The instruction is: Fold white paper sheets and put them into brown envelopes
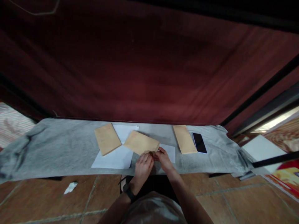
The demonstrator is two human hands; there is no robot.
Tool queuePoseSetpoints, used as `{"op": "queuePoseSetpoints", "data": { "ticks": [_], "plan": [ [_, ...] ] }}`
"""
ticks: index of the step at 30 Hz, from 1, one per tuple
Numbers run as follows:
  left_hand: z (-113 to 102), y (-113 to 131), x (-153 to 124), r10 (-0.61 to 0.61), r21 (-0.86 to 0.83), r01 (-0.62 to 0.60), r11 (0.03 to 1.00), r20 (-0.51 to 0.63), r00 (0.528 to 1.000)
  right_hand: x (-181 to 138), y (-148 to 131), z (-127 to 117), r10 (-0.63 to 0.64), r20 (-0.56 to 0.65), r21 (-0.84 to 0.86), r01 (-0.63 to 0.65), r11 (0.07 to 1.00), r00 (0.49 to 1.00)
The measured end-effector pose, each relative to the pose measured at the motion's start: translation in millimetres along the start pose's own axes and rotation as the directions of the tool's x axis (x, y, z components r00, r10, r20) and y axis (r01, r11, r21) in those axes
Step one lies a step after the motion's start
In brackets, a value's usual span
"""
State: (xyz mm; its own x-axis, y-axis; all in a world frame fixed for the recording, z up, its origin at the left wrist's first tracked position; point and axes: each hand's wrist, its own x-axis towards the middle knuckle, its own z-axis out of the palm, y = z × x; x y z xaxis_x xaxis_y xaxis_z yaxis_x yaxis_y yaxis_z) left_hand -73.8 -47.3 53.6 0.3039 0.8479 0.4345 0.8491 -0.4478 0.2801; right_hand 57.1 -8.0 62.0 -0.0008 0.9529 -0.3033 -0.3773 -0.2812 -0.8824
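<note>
A tan paper envelope [141,142] lies slanted in front of me, its lower right end between my hands. My left hand [143,165], with a dark watch on the wrist, is closed on its lower edge with fingers curled. Close beside it, my right hand [164,158] pinches the right end, and the fingertips are partly hidden. Under the envelope's left part are white paper sheets [114,158]. A smaller white sheet [170,151] shows behind my right hand.
Another tan envelope [107,139] rests on the sheets at left. To the right are a stack of tan envelopes [184,140] and a phone [199,143]. Grey cloth [70,146] covers the narrow table. A dark red panel [149,77] rises behind; crumpled white paper [70,187] lies on the tiled floor.
</note>
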Motion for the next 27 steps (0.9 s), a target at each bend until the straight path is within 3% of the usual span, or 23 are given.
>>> {"op": "queuePoseSetpoints", "data": {
  "ticks": [5, 11, 18, 22, 27],
  "plan": [
    [0, -2, -11, 0.111, 0.005, -0.111, 0.994, 0.037, 0.993, -3, 8, 0, -0.047, -0.032, -0.116, 0.043, 0.992, 0.998],
    [-12, -15, -14, 0.122, 0.007, -0.123, 0.992, 0.070, 0.990, -25, 6, -13, -0.113, 0.168, -0.188, 0.144, 0.972, 0.979],
    [-36, -37, -9, 0.174, 0.037, -0.190, 0.981, 0.255, 0.951, -56, -8, -39, -0.041, 0.303, -0.277, 0.129, 0.952, 0.952],
    [-40, -30, -7, 0.188, -0.018, -0.192, 0.981, 0.321, 0.928, -57, -3, -52, -0.134, 0.271, -0.323, 0.221, 0.920, 0.953],
    [-43, -12, -6, 0.226, -0.041, -0.223, 0.974, 0.241, 0.944, -57, 3, -58, -0.135, 0.190, -0.323, 0.192, 0.927, 0.972]
  ]
}}
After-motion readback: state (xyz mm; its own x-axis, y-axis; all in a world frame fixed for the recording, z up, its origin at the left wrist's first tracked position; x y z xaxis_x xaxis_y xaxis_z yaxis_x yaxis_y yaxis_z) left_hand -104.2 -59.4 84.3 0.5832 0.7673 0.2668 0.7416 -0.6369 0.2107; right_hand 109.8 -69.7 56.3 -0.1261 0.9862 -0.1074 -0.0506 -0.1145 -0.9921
